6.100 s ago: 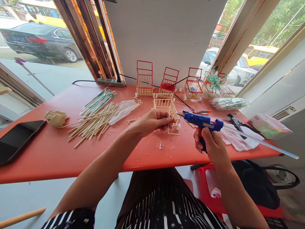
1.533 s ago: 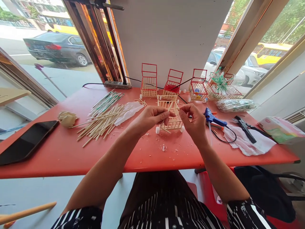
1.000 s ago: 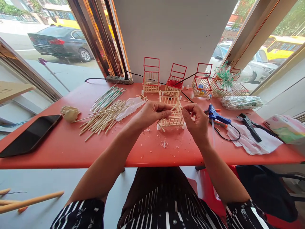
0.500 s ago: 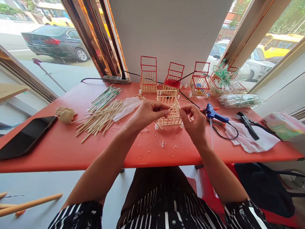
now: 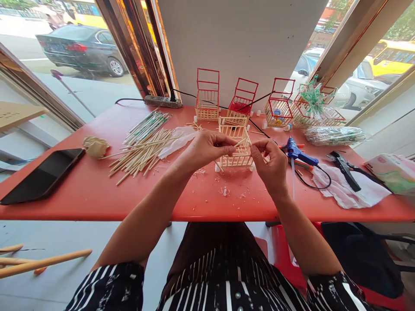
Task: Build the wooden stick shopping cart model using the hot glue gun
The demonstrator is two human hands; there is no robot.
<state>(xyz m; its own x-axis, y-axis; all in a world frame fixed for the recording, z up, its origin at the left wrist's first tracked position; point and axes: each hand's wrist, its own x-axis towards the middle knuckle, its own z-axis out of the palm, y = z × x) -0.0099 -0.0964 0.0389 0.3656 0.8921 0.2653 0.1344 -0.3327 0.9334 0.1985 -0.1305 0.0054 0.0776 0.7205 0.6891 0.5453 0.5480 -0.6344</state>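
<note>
My left hand [image 5: 207, 149] pinches a short thin wooden stick [image 5: 240, 142] above the red table [image 5: 81, 190]. My right hand [image 5: 272, 162] is closed too, its fingertips pinching the stick's other end. Just behind the hands stands a small unpainted stick cart [image 5: 236, 147] with white wheels. A blue glue gun [image 5: 296, 152] lies on the table to the right of my right hand, nozzle toward the window.
A pile of loose sticks [image 5: 139, 153] lies at the left, with a dark phone [image 5: 42, 175] and a crumpled paper ball [image 5: 94, 147] beyond. Several red-framed stick carts [image 5: 207, 99] line the back wall. Black pliers [image 5: 346, 172] rest on a white cloth [image 5: 353, 192] at right.
About six seconds ago my right hand held the glue gun; it now lies on the table and both hands pinch the small stick. Over the last second the hands barely moved.
</note>
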